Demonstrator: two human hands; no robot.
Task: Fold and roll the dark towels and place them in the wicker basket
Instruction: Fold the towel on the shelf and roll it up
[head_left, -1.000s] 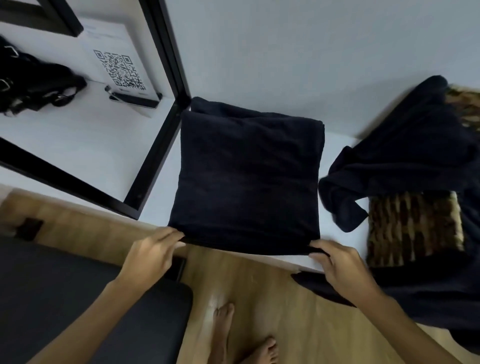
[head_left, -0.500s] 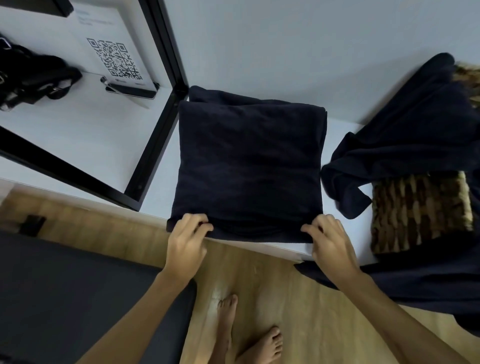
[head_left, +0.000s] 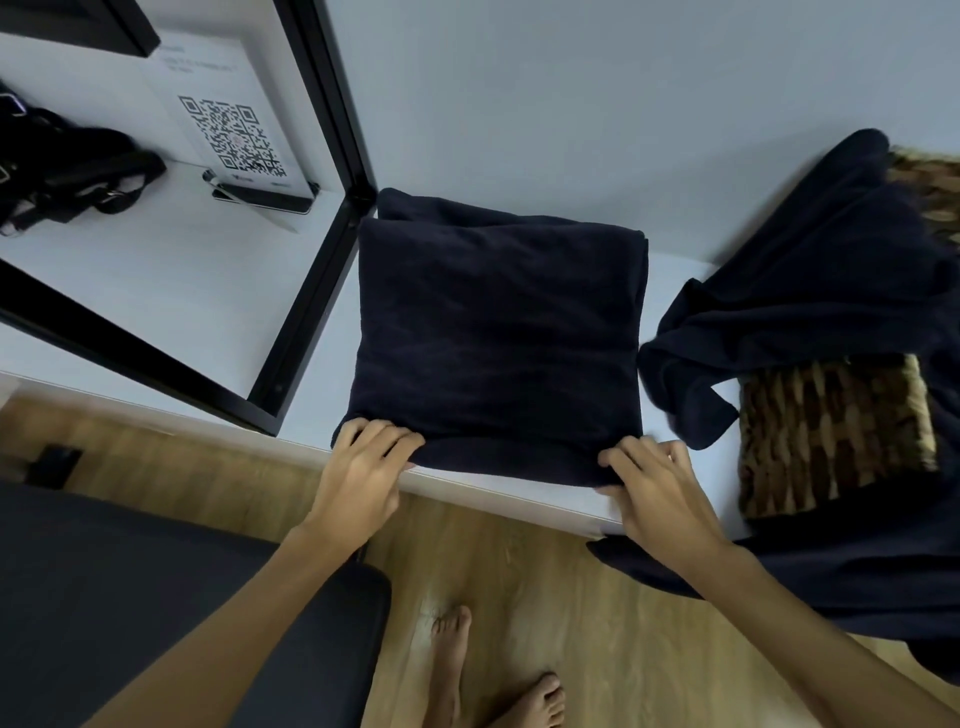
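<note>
A dark navy towel (head_left: 498, 332), folded into a thick square, lies on the white table (head_left: 675, 280). Its near edge is curled up into a short roll. My left hand (head_left: 363, 473) grips the roll's left end, fingers curled over it. My right hand (head_left: 654, 483) grips the right end the same way. To the right stands the wicker basket (head_left: 831, 431), with more dark towels (head_left: 810, 270) draped over it and hanging down its front.
A black metal frame (head_left: 311, 291) stands at the left of the towel. Behind it are a QR-code sign (head_left: 231, 135) and a black bag (head_left: 67, 171). A dark seat (head_left: 130, 597) is at lower left. Bare feet (head_left: 483, 680) stand on the wooden floor.
Both hands moved inward from the towel's near corners and curled its near edge up and forward into the start of a roll.
</note>
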